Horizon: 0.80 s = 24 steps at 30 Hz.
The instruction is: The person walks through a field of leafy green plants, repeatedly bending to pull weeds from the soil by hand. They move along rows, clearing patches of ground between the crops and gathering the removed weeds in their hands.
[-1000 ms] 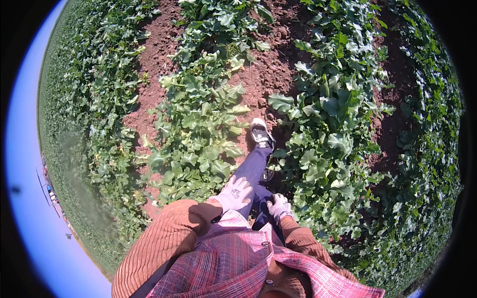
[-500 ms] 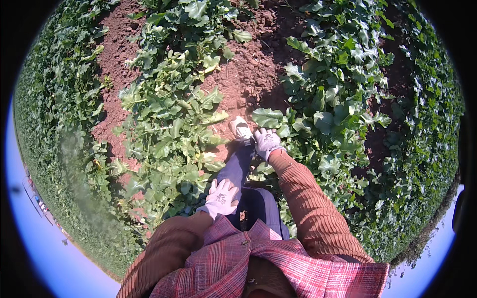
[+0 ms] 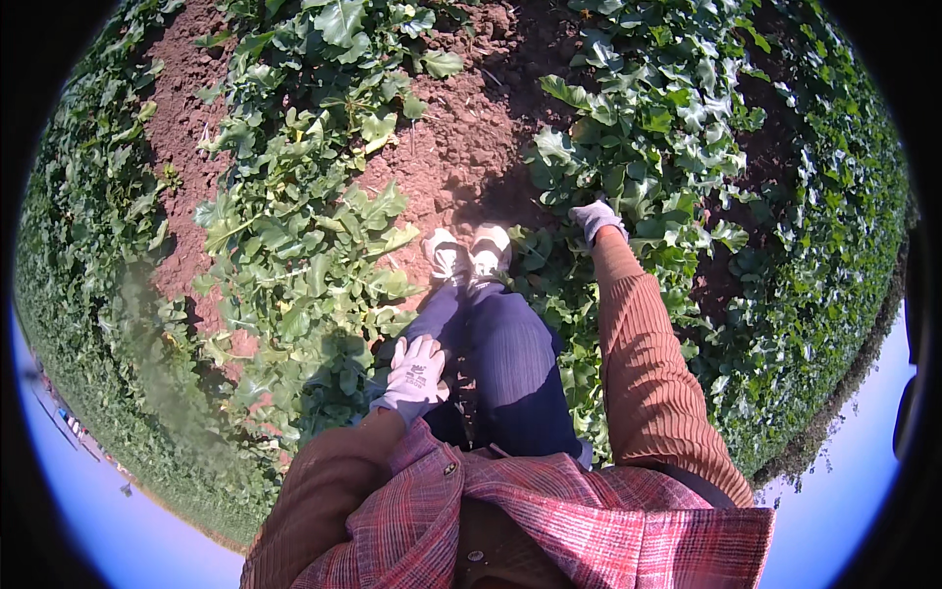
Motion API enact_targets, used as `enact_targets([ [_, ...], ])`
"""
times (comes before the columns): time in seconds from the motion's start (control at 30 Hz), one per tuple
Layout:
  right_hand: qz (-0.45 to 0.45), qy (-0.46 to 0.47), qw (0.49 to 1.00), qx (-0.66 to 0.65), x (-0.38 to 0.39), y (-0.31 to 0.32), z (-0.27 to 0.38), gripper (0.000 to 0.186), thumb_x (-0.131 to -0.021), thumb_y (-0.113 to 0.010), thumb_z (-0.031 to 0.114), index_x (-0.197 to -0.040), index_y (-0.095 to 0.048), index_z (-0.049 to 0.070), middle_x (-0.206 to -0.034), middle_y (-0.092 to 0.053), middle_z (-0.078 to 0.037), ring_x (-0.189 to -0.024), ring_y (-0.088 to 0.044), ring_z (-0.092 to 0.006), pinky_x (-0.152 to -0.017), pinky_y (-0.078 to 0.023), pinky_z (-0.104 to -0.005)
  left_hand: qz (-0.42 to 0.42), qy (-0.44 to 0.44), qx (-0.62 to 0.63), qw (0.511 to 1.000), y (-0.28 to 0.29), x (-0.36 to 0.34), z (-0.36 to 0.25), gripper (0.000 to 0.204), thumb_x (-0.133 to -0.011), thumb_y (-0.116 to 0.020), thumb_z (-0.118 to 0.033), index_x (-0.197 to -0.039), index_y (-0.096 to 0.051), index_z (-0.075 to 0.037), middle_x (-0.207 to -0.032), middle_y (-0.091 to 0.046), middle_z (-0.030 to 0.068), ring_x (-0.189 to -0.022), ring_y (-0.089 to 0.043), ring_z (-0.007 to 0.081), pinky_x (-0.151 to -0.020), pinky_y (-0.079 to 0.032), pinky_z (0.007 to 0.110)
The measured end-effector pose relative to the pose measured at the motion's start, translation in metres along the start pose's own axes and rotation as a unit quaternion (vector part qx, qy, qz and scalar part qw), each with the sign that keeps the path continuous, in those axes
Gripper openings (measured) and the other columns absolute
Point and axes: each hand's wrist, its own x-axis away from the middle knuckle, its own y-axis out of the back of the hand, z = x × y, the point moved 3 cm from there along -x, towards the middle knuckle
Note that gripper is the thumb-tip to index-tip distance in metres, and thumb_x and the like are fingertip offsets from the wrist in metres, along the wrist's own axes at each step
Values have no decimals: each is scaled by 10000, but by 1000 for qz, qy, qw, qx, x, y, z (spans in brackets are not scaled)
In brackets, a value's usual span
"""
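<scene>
My left hand (image 3: 414, 375), in a white and grey work glove with dark print on its back, lies over my left leg near the knee. Its fingers are stretched out and nothing shows in them. My right arm reaches forward to the right. At its end, my gloved right hand (image 3: 597, 218) is bunched closed among the green leaves (image 3: 653, 187) of the right-hand crop row. Whatever its fingers hold, if anything, is hidden.
My white shoes (image 3: 469, 250) stand side by side on a strip of reddish cloddy soil (image 3: 451, 147) between two rows. Broad-leaved plants (image 3: 304, 255) crowd close on the left. Further rows and bare furrows run along both sides.
My right hand has left the area by my shoe and moved right into the leaves. My second foot now stands beside the first. The left hand stays at my leg.
</scene>
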Motion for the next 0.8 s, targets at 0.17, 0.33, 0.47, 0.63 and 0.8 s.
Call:
enact_targets([
  [0.17,-46,-79,987,-131,-40,-20,-6,603,-813,-740,450,-1271,-666,64,-1293,-670,-192,-1205,-634,-337,-1024,-476,-406,-123,-19,50,991,42,-34,13,557,-720,-689,-406,-1188,-657,-105,-1265,-570,83,-1323,-446,310,-1113,-298,596],
  [0.33,-193,134,929,-284,-37,-31,-18,355,-914,-696,283,-1162,-704,30,-1111,-730,-173,-955,-698,-328,-851,-531,-395,-114,-14,30,993,82,-86,30,568,-752,-656,-431,-1219,-643,-109,-1290,-566,83,-1335,-435,312,-1138,-273,597],
  [0.47,-241,326,861,-307,10,-35,-5,200,-902,-707,75,-1086,-697,-2,-1004,-703,-137,-868,-688,-236,-791,-541,-317,-96,0,-4,995,119,-132,38,569,-698,-737,-304,-1213,-639,-83,-1297,-559,129,-1327,-445,348,-1131,-291,578],
  [0.63,-240,386,807,-376,47,-18,18,513,-876,-725,41,-1360,-558,10,-1219,-632,-155,-1060,-646,-232,-948,-515,-322,-124,6,-65,990,157,-190,64,628,-734,-710,-340,-1294,-593,-82,-1353,-524,170,-1330,-439,341,-1159,-263,565],
  [0.8,-369,224,714,-551,4,9,-10,277,-1021,-613,123,-1276,-588,20,-1064,-649,-19,-869,-613,-86,-782,-519,-248,-208,12,-74,975,179,-235,101,598,-762,-749,-390,-1264,-612,-95,-1358,-525,150,-1342,-431,346,-1149,-266,577],
])
